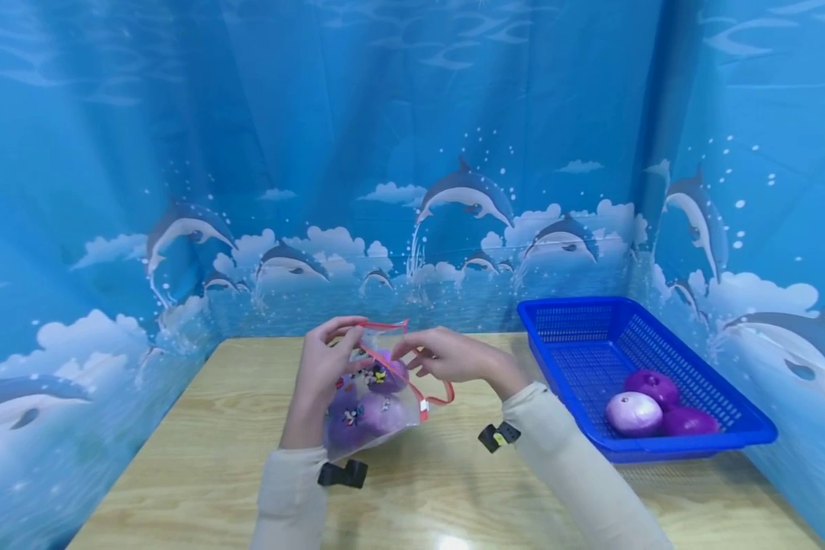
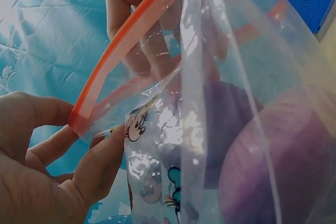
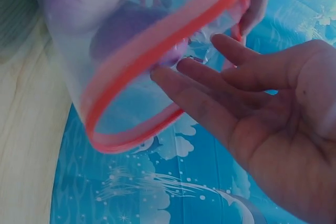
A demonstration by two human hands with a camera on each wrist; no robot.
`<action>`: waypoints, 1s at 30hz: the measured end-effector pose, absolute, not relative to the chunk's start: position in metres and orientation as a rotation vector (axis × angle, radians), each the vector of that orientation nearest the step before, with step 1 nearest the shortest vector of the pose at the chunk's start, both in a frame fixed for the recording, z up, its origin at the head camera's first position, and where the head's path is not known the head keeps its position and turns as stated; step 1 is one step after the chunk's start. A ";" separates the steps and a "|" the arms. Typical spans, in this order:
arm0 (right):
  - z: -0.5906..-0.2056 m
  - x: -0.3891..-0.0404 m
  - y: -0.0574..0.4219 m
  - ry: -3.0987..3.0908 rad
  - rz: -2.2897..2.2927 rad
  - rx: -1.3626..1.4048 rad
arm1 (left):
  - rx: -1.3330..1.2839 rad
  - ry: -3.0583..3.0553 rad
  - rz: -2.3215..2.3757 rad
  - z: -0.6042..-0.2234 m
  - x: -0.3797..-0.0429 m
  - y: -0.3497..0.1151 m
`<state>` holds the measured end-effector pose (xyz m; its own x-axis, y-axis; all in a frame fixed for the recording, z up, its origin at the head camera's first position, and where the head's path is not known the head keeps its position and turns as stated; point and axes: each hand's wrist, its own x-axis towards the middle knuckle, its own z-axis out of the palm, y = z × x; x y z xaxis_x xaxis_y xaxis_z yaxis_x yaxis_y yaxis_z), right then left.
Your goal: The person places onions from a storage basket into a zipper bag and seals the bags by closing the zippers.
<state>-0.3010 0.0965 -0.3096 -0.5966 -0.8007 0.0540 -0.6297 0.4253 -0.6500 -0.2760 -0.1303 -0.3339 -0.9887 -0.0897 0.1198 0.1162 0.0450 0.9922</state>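
A clear zip bag (image 1: pixel 407 416) with an orange-red rim and cartoon prints stands over the table. Several round purple onions (image 1: pixel 383 414) show through its plastic. My left hand (image 1: pixel 321 367) pinches the bag's rim at one corner; the left wrist view shows its fingers (image 2: pixel 100 163) around that corner. At the parted mouth is my right hand (image 1: pixel 461 355), holding nothing. Its fingertips (image 3: pixel 163 77) reach just past the rim, loosely extended, in the right wrist view. A white slider (image 1: pixel 424 406) sits at the rim's near end.
On the right stands a blue plastic basket (image 1: pixel 543 336), with one pale onion (image 1: pixel 634 414) and two darker purple ones (image 1: pixel 651 388) at its near end. The wooden table (image 1: pixel 213 428) meets a dolphin-print curtain (image 1: pixel 357 153) at the back and sides.
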 end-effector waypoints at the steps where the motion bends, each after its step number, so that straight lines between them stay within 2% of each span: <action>1: -0.311 -0.301 0.096 2.404 -0.938 -1.248 | -0.032 -2.154 -2.077 -0.334 -0.276 -0.130; 18: -0.313 -0.298 0.090 2.352 -0.968 -1.224 | -0.023 -2.150 -2.068 -0.334 -0.276 -0.133; 30: -0.279 -0.296 0.149 2.542 -0.861 -1.146 | -0.004 -2.148 -2.087 -0.331 -0.276 -0.134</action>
<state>-0.2957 0.1494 -0.2787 -0.6706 -0.7409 0.0361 -0.6104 0.5235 -0.5944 -0.2756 -0.1340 -0.3315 -0.9893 -0.1000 0.1063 0.1034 0.0338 0.9941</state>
